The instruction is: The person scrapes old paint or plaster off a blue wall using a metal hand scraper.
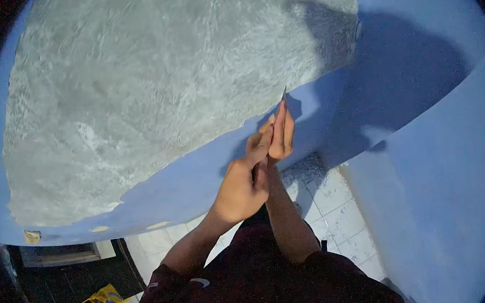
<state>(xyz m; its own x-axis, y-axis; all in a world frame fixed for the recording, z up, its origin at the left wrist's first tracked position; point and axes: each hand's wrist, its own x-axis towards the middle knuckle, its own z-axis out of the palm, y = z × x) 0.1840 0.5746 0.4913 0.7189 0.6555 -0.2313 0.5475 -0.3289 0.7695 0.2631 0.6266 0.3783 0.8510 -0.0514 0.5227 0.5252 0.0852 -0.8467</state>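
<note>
Your left hand (240, 189) and right hand (278, 134) close together on a thin scraper (283, 93). Its tip touches the blue wall (199, 178) at the bare grey patch's (162, 89) edge.

My left hand (243, 189) covers the palm and heel of my right hand (278, 134), so how my right fingers close round the scraper (284, 93) cannot be told. Only the scraper's thin tip shows above my fingertips; its handle is hidden inside my grip, and the blade is too small to make out. My own shadow darkens the blue wall (427, 152) beside it, blurring the corner there. My dark shirt (261, 294) is cut off by the bottom edge. The yellow thing (102, 297) on the floor at lower left is too small to name.
</note>
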